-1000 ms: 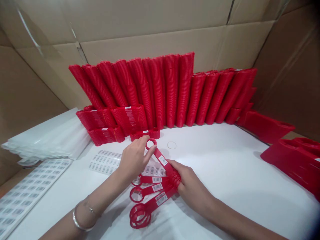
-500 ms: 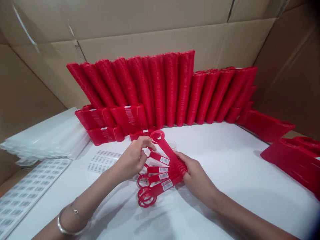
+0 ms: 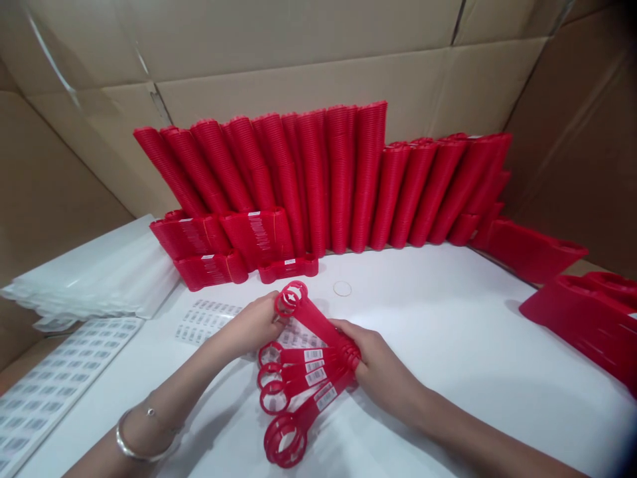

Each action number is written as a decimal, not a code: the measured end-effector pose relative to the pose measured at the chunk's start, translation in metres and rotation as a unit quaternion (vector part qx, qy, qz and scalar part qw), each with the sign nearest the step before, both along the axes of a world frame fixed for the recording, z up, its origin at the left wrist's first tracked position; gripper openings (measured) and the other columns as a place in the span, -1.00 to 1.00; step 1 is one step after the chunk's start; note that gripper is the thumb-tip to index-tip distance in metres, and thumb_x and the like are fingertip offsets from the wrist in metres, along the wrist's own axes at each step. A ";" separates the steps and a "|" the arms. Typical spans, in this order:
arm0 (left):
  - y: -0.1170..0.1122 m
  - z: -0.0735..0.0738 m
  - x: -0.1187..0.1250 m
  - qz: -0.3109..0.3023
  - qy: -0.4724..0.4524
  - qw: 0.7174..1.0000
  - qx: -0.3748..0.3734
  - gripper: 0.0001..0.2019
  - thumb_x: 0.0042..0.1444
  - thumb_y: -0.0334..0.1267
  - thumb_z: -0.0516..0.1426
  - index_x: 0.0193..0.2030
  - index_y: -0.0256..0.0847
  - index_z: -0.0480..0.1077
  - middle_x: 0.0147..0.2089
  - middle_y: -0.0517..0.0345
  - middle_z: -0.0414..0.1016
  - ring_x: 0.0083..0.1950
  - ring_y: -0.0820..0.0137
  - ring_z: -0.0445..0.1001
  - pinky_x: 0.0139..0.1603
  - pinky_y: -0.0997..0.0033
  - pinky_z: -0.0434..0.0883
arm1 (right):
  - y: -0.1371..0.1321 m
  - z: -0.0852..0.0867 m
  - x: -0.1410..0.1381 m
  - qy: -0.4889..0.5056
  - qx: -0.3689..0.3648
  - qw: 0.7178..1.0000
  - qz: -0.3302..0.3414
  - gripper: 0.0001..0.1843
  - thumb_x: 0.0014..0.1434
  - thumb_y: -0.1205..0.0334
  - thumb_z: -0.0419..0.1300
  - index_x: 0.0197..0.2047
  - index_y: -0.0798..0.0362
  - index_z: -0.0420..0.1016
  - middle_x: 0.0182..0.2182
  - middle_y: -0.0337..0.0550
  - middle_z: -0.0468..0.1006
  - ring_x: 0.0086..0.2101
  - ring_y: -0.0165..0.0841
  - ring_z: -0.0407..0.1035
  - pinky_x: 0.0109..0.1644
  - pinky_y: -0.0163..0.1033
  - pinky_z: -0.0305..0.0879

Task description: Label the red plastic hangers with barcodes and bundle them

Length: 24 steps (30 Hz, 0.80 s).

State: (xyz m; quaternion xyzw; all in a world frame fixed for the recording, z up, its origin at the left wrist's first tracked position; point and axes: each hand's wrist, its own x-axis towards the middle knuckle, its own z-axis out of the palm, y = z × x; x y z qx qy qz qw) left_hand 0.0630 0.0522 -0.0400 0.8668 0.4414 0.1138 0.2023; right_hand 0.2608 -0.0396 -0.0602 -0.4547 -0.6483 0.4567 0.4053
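Note:
My right hand (image 3: 383, 362) grips a fan of flat red plastic pieces (image 3: 318, 332) by their gathered ends. Each visible far end is a ring, and several of the handles carry a white barcode label (image 3: 314, 377). My left hand (image 3: 261, 323) is beside the ring of the uppermost piece, over the barcode sticker sheet (image 3: 199, 325). Its fingers are curled in and partly hidden by that ring, so whatever they pinch does not show. Part of the sheet is visible between the fanned pieces.
Tall red stacks (image 3: 338, 179) line the back by a cardboard wall (image 3: 308, 73). Shorter bundles (image 3: 259, 239) stand in front, with more red stacks (image 3: 582, 325) at right. Clear plastic bags (image 3: 89, 272), another label sheet (image 3: 60, 378) and a rubber band (image 3: 342, 288) lie on the white table.
The fan has shifted down and left with my right hand, its pieces now spread differently. My left hand has dropped from beside the upper rings toward the sticker sheet.

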 end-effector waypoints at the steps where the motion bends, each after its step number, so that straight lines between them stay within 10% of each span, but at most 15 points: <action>1: 0.000 -0.003 0.000 -0.002 -0.002 1.000 0.001 -0.77 -0.04 -0.40 -0.03 -0.24 -0.20 0.35 -0.21 0.08 0.43 -0.18 0.28 0.40 -0.21 0.33 0.32 | 0.000 -0.001 0.000 0.002 -0.007 1.000 0.002 -0.37 -0.11 0.63 -0.09 0.00 0.00 0.36 -0.14 -0.15 0.50 -0.25 -0.34 0.40 -0.24 -0.24 0.37; 13: -0.004 0.040 -0.007 -0.005 -0.082 0.973 -0.215 -0.79 -0.02 -0.14 0.10 -0.46 -0.26 0.34 -0.54 0.27 0.28 -0.51 0.53 0.22 -0.50 0.56 0.14 | 0.005 -0.008 0.004 0.005 -0.025 0.999 -0.046 -0.38 -0.10 0.60 -0.11 0.03 0.04 0.33 -0.15 -0.11 0.50 -0.26 -0.33 0.40 -0.29 -0.25 0.35; 19: -0.037 0.027 0.032 0.069 -0.168 0.964 -0.196 -0.75 -0.04 -0.09 0.12 -0.48 -0.27 0.39 -0.69 0.38 -0.02 -0.64 0.59 -0.03 -0.63 0.55 -0.06 | 0.003 -0.009 0.003 0.003 -0.021 0.998 -0.055 -0.37 -0.11 0.61 -0.11 0.02 0.03 0.32 -0.17 -0.11 0.51 -0.30 -0.37 0.40 -0.29 -0.27 0.34; 24: -0.040 0.021 0.043 0.095 -0.194 0.956 -0.201 -0.79 -0.04 -0.14 0.13 -0.50 -0.26 0.40 -0.71 0.36 0.12 -0.66 0.58 0.07 -0.62 0.55 0.03 | 0.003 -0.009 0.003 -0.009 -0.014 0.998 -0.058 -0.42 -0.08 0.61 -0.10 -0.01 0.04 0.34 -0.19 -0.12 0.51 -0.30 -0.38 0.40 -0.29 -0.29 0.34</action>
